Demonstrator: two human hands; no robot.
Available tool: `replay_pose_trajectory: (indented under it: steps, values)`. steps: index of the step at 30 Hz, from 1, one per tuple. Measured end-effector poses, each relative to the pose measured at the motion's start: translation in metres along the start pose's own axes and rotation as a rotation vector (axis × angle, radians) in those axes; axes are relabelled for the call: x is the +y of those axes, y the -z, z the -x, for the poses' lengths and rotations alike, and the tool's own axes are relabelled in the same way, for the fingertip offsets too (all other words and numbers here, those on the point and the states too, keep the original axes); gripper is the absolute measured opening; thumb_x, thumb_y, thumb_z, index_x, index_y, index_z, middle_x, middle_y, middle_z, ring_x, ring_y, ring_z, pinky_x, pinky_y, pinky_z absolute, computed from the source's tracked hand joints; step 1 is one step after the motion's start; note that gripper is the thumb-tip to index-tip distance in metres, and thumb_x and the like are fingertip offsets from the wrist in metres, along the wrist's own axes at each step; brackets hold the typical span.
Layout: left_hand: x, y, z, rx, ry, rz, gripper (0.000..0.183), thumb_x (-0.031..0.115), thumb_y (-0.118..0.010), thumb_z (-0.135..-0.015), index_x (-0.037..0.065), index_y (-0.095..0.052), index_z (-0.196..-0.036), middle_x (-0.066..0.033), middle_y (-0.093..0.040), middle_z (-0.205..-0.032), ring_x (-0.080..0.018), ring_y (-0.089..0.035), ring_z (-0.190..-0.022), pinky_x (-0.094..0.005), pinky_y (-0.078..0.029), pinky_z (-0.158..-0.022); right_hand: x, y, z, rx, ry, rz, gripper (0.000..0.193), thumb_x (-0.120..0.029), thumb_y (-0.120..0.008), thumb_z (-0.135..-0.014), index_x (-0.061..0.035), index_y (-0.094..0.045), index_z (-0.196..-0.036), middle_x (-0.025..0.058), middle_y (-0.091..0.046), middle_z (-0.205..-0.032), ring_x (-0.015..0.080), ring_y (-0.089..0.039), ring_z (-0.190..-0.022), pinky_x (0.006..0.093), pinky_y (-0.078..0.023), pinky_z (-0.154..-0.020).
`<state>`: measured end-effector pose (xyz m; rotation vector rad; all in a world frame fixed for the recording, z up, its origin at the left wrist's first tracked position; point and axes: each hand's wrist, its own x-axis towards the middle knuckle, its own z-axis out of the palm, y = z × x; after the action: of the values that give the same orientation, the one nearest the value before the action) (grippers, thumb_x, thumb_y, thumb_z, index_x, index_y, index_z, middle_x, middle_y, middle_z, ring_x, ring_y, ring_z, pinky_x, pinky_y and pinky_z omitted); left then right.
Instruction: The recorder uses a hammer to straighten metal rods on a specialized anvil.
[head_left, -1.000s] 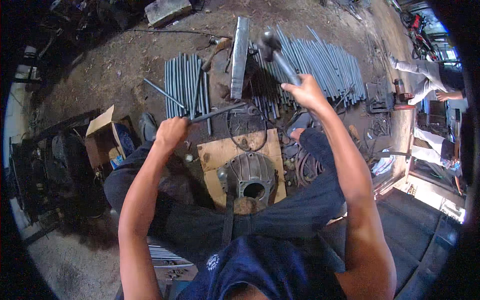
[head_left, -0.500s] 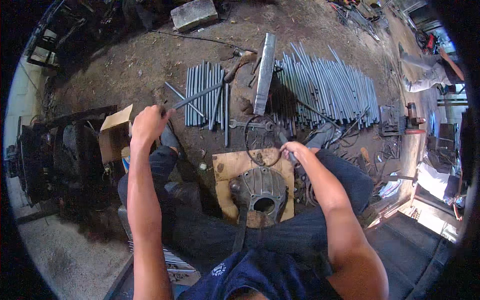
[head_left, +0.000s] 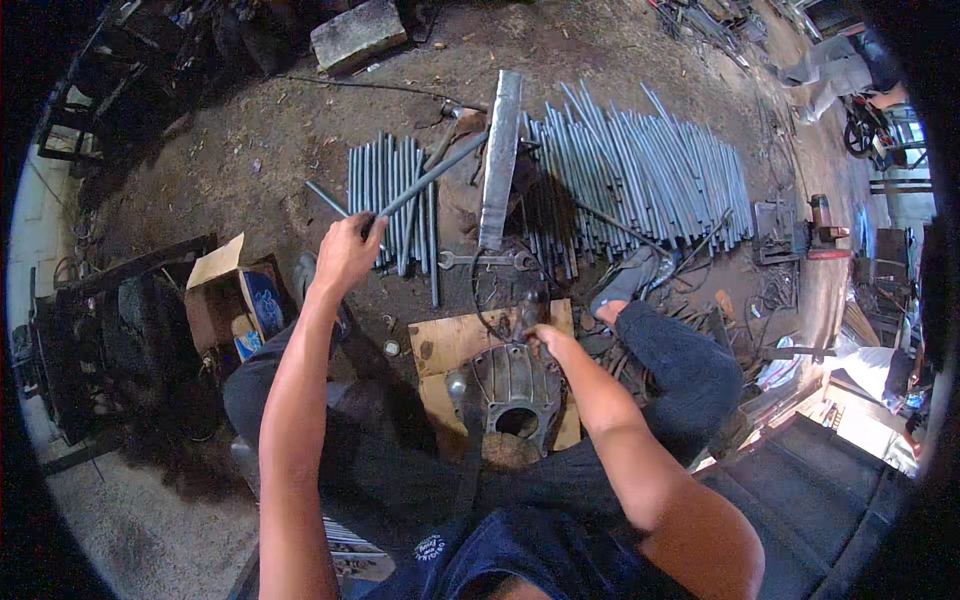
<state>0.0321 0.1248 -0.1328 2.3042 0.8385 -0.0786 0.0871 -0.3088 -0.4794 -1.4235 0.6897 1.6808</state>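
My left hand (head_left: 348, 252) is closed around the near end of a grey metal rod (head_left: 436, 174). The rod slants up to the right, its far end at the edge of a long, shiny-topped steel block (head_left: 500, 165). Low in front of that block, my right hand (head_left: 541, 338) grips a dark tool, apparently a hammer (head_left: 532, 308), blurred and partly hidden. Just below the right hand lies a ribbed cast-metal housing (head_left: 525, 375) with a round hole. A double open-ended wrench (head_left: 487, 261) lies between the block and the housing.
Many loose rods lie in a large pile (head_left: 650, 180) right of the block, and a smaller pile (head_left: 385, 165) left. Cardboard (head_left: 432, 350) is under the housing. An open carton (head_left: 222, 290) stands by my left leg. A concrete block (head_left: 358, 35) sits at the back.
My left hand has moved right, carrying the rod so its far end reaches the steel block. My right hand has come left and lower with the tool. The whole view has shifted slightly.
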Motion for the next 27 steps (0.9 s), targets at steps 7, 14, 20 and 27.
replay_pose_trajectory:
  steps: [7, 14, 20, 27]
  values:
    - [-0.011, -0.012, 0.021, 0.100, -0.038, -0.125, 0.038, 0.033, -0.056, -0.084, -0.002, -0.064, -0.094, -0.0254, -0.063, -0.083, -0.0413, -0.060, -0.082, -0.0454, -0.047, -0.073, -0.009, -0.052, 0.056, 0.064, 0.032, 0.031, 0.021, -0.024, -0.051, -0.088, -0.0066, -0.053, -0.076, 0.0072, -0.046, -0.049, 0.0239, -0.045, -0.040, 0.0406, -0.040, -0.042]
    - [0.010, -0.014, 0.034, 0.219, -0.142, -0.036, 0.028, 0.023, -0.061, -0.082, -0.004, -0.060, -0.082, -0.0247, -0.059, -0.072, -0.0415, -0.058, -0.071, -0.0439, -0.045, -0.062, -0.012, -0.054, 0.065, 0.089, 0.167, 0.035, 0.024, -0.028, -0.055, -0.085, -0.0074, -0.059, -0.073, 0.0063, -0.052, -0.059, 0.0222, -0.050, -0.052, 0.0376, -0.042, -0.049]
    - [0.019, -0.024, 0.035, 0.081, -0.092, -0.006, 0.030, 0.023, -0.063, -0.081, -0.006, -0.058, -0.084, -0.0252, -0.059, -0.074, -0.0415, -0.059, -0.074, -0.0440, -0.046, -0.064, -0.011, -0.045, 0.061, 0.124, 0.135, 0.076, 0.023, -0.030, -0.060, -0.082, -0.0071, -0.063, -0.085, 0.0059, -0.058, -0.074, 0.0213, -0.052, -0.063, 0.0380, -0.044, -0.058]
    - [0.014, -0.035, 0.029, -0.036, -0.064, 0.039, 0.037, 0.029, -0.059, -0.085, -0.008, -0.058, -0.087, -0.0272, -0.059, -0.073, -0.0435, -0.058, -0.073, -0.0468, -0.045, -0.065, 0.002, -0.028, 0.033, 0.173, -0.103, 0.082, 0.023, -0.026, -0.063, -0.079, -0.0046, -0.061, -0.086, 0.0095, -0.060, -0.076, 0.0243, -0.055, -0.066, 0.0377, -0.046, -0.066]
